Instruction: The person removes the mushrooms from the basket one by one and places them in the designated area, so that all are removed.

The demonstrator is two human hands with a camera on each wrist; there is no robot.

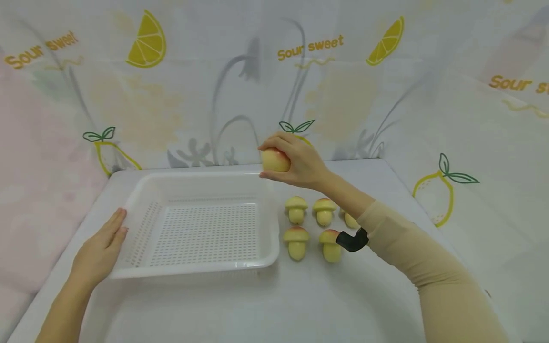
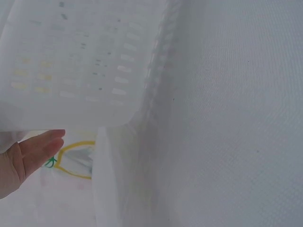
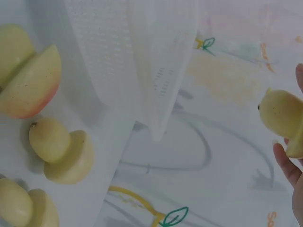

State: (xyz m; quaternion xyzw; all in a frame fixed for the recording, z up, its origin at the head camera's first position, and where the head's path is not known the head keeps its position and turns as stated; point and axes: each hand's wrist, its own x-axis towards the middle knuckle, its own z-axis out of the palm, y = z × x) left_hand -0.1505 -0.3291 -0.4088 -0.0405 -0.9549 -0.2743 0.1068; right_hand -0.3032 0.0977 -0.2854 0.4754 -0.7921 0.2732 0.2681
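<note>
My right hand (image 1: 300, 162) grips a pale yellow mushroom-shaped toy (image 1: 274, 160) with a reddish tint, raised above the far right corner of a white plastic basket (image 1: 193, 270). In the right wrist view the toy's rounded stem (image 3: 280, 112) sticks out past my fingers. On the left, my left hand (image 1: 99, 250) rests against the basket's left rim with its fingers straight. From the left wrist view, its fingers lie at the basket wall (image 2: 71, 111). The basket's perforated floor carries nothing.
Right of the basket, several like mushrooms (image 1: 296, 243) lie in two rows on the white table (image 1: 257, 314); my right forearm partly covers one in the back row. A printed lemon-pattern cloth (image 1: 193, 95) hangs behind the table. A black strap piece (image 1: 352, 240) juts from my right sleeve.
</note>
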